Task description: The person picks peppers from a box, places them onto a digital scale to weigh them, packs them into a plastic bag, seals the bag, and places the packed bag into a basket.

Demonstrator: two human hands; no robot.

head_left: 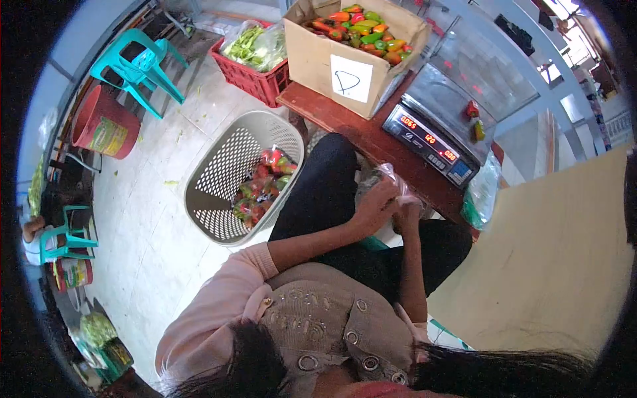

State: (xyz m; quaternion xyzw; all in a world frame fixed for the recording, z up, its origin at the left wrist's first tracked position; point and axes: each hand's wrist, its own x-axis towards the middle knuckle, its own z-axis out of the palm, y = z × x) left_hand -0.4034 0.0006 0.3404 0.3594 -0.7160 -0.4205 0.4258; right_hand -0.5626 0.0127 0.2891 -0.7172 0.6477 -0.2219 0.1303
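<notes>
Both hands meet above my lap, by the edge of the red-brown table (332,118). My left hand (375,207) is closed on a clear plastic bag (387,174). My right hand (407,213) is closed on the same bag, touching my left hand. What the bag holds is hard to make out. Beyond them is a digital scale (434,138) with red lit digits and two peppers (475,119) on its metal plate. A cardboard box (318,65) of red, orange and green peppers (368,33) stands beside it. Bagged peppers (262,189) lie in a beige basket (199,179).
A red crate (249,78) with bagged greens (255,46) stands behind the basket. Clear plastic bags (483,192) lie at the table's right end, near a tan board (537,252). Teal chairs (133,56) and a red bucket (106,126) are at the left.
</notes>
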